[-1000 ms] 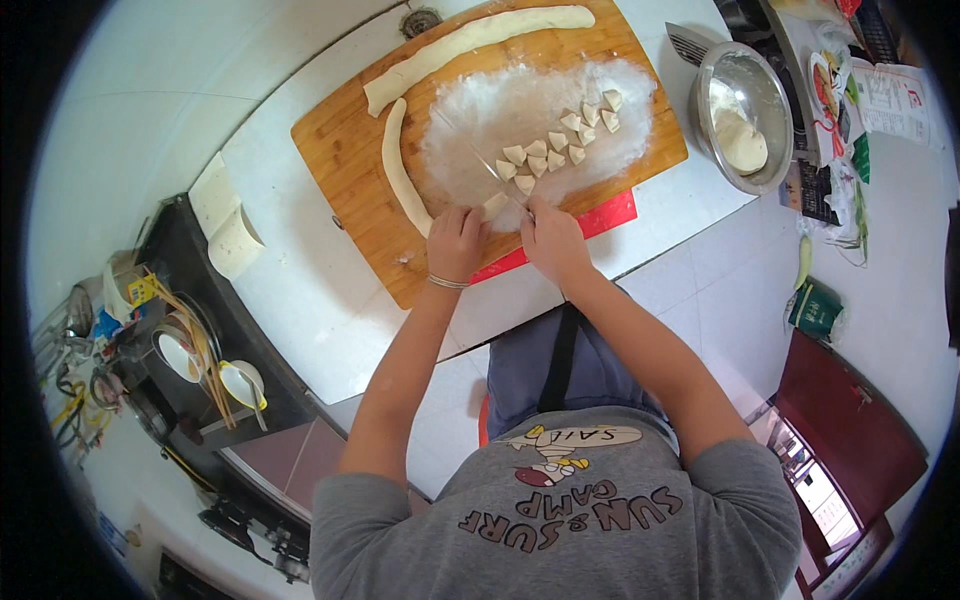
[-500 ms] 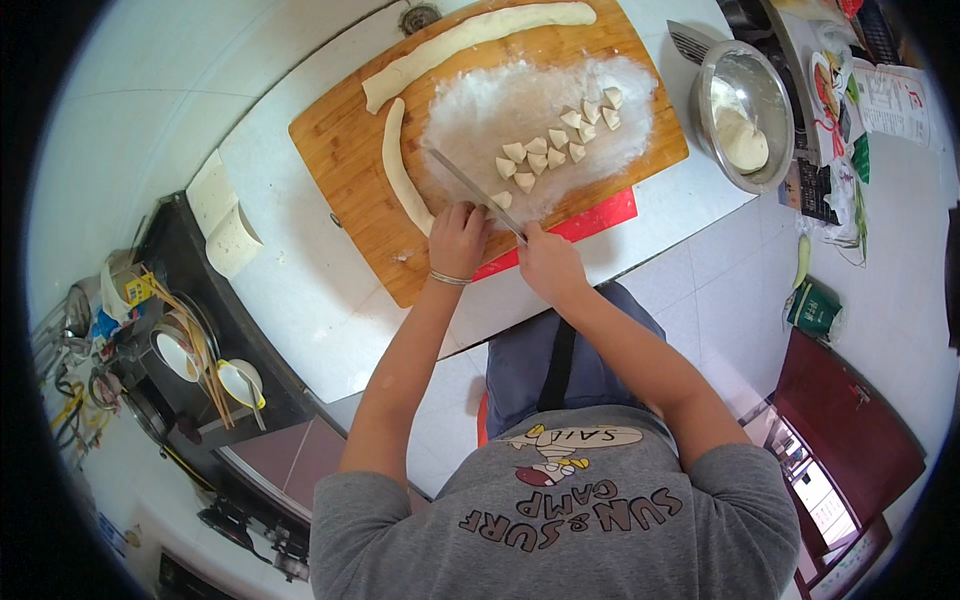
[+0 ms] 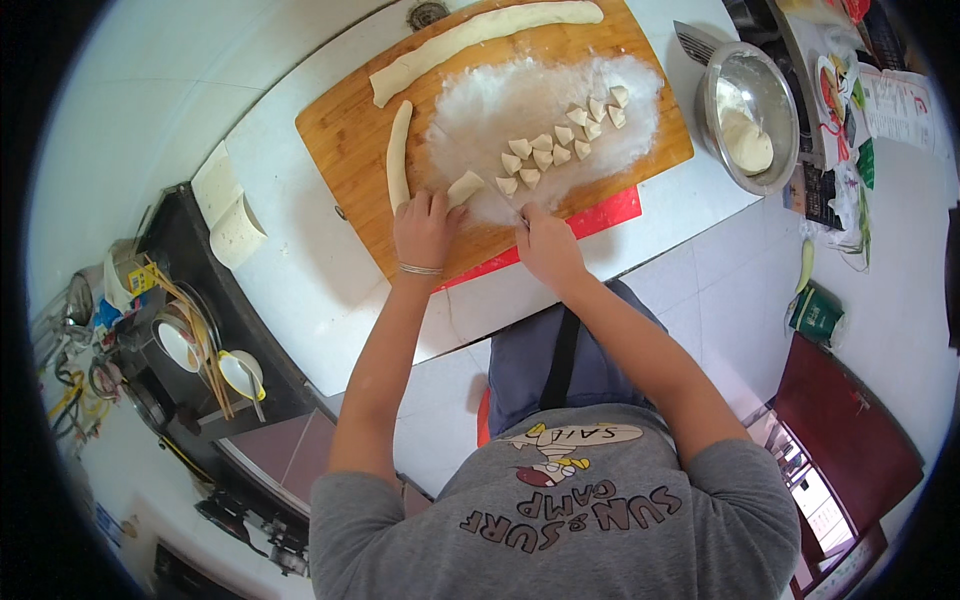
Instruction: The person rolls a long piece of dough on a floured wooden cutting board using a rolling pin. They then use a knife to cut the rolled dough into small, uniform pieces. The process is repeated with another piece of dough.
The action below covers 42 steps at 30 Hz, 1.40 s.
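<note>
My left hand (image 3: 425,232) has its fingers closed on a thin dough rope (image 3: 397,160) at the near left of the wooden cutting board (image 3: 345,150). The rope's cut end (image 3: 465,187) pokes out to the right of those fingers. My right hand (image 3: 548,250) grips a knife (image 3: 518,213) at the board's near edge; its blade is seen thin and edge-on, pointing away to the left. Several small cut dough pieces (image 3: 542,159) lie on the patch of white flour (image 3: 480,110). A thicker dough strip (image 3: 480,45) lies along the board's far side.
Right of the board stands a metal bowl (image 3: 708,110) holding a lump of dough (image 3: 748,145). A red sheet (image 3: 600,213) shows under the board's near edge. Bowls and chopsticks (image 3: 205,350) sit on the dark counter at left. A dark red chair (image 3: 845,410) is at lower right.
My left hand has moved left, and the rope's end has swung up to the right of it. My right hand has shifted slightly right with the knife, whose blade has turned edge-on.
</note>
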Motion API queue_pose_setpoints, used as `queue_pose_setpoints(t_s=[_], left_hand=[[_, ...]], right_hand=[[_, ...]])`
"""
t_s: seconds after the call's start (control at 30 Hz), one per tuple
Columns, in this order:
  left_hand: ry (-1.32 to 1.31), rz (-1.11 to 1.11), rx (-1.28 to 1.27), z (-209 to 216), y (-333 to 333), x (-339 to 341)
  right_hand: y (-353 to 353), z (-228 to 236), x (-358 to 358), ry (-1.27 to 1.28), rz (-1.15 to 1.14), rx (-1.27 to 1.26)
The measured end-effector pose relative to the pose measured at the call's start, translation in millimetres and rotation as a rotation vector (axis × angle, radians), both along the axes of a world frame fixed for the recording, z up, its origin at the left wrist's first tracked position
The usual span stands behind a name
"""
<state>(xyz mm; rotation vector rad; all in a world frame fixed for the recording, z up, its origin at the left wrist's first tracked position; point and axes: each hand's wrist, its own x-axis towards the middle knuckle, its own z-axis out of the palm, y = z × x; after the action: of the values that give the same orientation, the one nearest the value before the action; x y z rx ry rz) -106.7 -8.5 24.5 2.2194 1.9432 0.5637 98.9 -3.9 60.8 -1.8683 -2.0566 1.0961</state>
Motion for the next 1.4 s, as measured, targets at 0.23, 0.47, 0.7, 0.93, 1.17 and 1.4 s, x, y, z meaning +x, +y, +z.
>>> queue_pose_setpoints(t_s=[0.23,0.47,0.7,0.93,1.17,1.4], left_hand=[[-0.097,0.055,0.055,-10.4,1.8,17.1],[-0.104,0.099,0.01,-14.8,2.9,10.0],[-0.098,0.093,0.029,-11.5,8.3,7.6],[-0.07,0.078,0.044,-12.8,9.1,4.2],[-0.136,0.013,-0.051,1.8,10.2,3.8],[-0.031,-0.067,-0.097,6.9,-0.6,-22.5]], right_hand=[[-3.1,20.5,-4.2,0.015,0.017,-0.014],[1.3,24.3,-7.7,-0.042,0.094,-0.04],[0.2,24.5,-1.0,-0.076,0.115,-0.044],[6.6,29.8,-1.5,-0.171,0.15,-0.164],[4.1,2.3,-17.3,-0.202,0.105,-0.168],[2.1,-5.7,-0.2,0.062,0.035,-0.042]])
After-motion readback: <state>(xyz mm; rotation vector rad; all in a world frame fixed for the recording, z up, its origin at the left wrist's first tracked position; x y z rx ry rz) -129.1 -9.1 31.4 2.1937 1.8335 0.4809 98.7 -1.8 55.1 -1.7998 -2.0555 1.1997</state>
